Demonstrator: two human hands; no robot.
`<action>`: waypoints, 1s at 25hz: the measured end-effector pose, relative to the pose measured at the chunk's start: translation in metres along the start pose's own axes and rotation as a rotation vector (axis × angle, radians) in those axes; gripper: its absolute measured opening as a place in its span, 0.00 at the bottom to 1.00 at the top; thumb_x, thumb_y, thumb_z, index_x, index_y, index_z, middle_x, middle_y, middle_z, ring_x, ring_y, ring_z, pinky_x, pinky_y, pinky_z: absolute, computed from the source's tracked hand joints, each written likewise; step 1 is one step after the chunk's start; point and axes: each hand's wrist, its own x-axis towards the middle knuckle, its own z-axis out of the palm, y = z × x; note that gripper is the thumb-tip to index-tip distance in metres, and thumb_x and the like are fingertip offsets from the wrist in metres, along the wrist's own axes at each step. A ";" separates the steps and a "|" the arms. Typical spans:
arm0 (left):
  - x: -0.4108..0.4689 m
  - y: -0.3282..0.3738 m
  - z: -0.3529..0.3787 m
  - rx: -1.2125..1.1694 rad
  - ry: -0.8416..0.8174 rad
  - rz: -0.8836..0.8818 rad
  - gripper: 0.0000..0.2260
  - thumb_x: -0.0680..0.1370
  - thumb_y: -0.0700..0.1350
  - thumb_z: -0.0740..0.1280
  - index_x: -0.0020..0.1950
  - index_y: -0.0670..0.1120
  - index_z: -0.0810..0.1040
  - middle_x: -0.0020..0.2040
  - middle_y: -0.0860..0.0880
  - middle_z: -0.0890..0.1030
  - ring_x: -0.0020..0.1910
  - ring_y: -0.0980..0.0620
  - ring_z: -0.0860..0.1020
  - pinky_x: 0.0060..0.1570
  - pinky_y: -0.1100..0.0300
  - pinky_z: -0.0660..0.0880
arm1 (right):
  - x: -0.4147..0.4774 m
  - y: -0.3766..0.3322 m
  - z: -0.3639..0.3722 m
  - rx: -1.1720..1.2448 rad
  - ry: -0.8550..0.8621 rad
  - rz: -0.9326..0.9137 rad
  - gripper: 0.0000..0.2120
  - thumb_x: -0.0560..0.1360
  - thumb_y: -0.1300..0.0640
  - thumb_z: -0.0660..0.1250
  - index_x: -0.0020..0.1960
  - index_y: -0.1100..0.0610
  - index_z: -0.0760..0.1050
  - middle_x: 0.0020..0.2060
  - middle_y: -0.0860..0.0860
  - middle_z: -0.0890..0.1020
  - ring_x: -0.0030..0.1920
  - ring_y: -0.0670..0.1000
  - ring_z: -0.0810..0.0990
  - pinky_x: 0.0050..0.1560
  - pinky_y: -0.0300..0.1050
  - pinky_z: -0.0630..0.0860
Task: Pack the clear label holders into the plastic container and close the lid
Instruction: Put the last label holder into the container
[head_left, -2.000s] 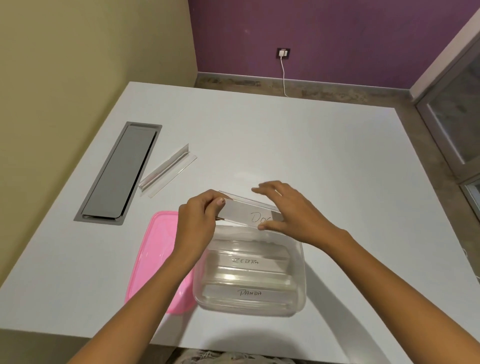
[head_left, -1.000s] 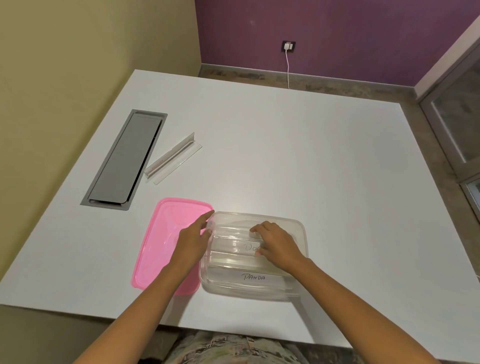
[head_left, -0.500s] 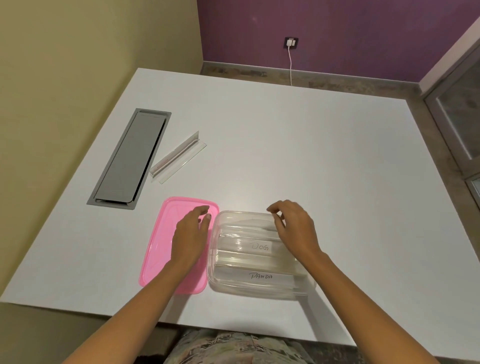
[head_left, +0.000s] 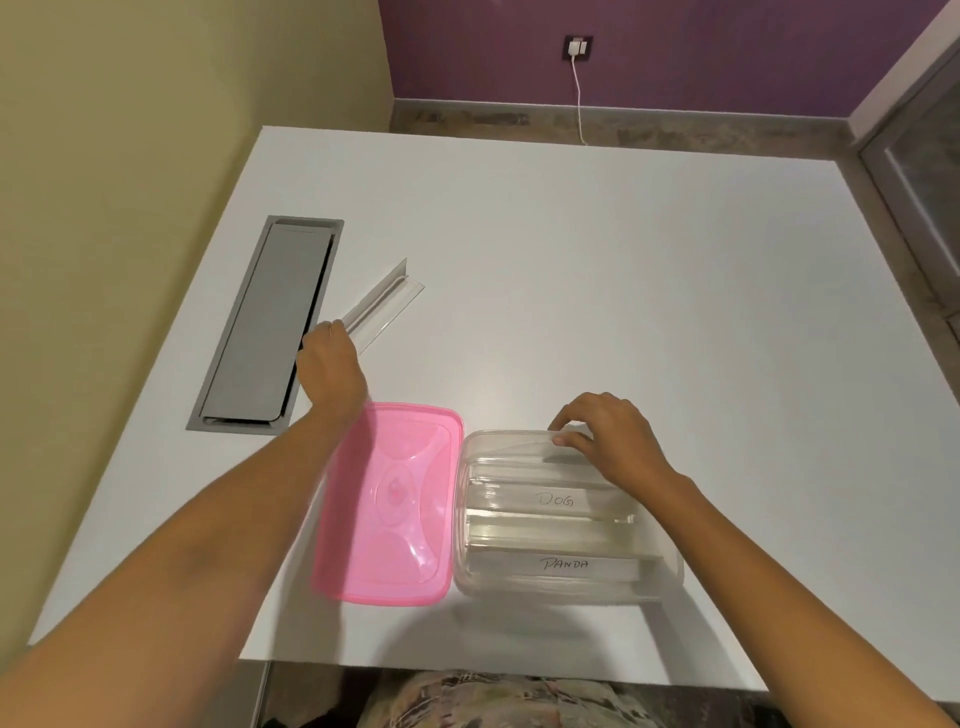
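A clear plastic container (head_left: 571, 592) stands near the table's front edge. Inside it lie clear label holders, one marked DOG (head_left: 555, 500) and one marked PANDA (head_left: 563, 564). The pink lid (head_left: 389, 504) lies flat on the table, touching the container's left side. Another clear label holder (head_left: 387, 304) lies on the table further back left. My left hand (head_left: 332, 366) has its fingers closed around that holder's near end. My right hand (head_left: 610, 441) grips the container's far rim with curled fingers.
A grey cable hatch (head_left: 270, 322) is set into the white table (head_left: 623, 286), just left of my left hand. A yellow wall runs along the table's left side. A wall socket with a white cable (head_left: 578, 49) is on the purple back wall.
The DOG holder went into the container and both hands let go of it. My left hand moved from the lid to the holder on the table. My right hand shifted to the container's far rim.
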 end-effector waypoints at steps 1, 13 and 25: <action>0.009 -0.002 0.002 0.009 -0.024 -0.014 0.15 0.72 0.25 0.62 0.58 0.34 0.73 0.55 0.35 0.77 0.53 0.37 0.76 0.47 0.49 0.73 | 0.002 0.000 -0.001 -0.001 -0.007 0.002 0.06 0.75 0.51 0.68 0.50 0.50 0.81 0.51 0.50 0.82 0.52 0.53 0.76 0.55 0.48 0.71; 0.041 -0.022 0.006 -0.048 -0.134 -0.020 0.08 0.74 0.26 0.61 0.39 0.34 0.77 0.34 0.38 0.76 0.37 0.39 0.76 0.33 0.49 0.70 | 0.014 0.006 -0.002 0.022 -0.034 -0.007 0.12 0.72 0.43 0.68 0.51 0.48 0.80 0.51 0.46 0.82 0.52 0.49 0.77 0.50 0.43 0.70; -0.027 0.013 -0.044 -0.252 0.153 0.674 0.20 0.69 0.26 0.69 0.59 0.37 0.79 0.37 0.40 0.83 0.27 0.42 0.80 0.26 0.53 0.78 | 0.054 -0.052 -0.062 0.004 0.666 -0.277 0.14 0.76 0.55 0.66 0.61 0.54 0.75 0.51 0.53 0.77 0.54 0.53 0.73 0.54 0.45 0.69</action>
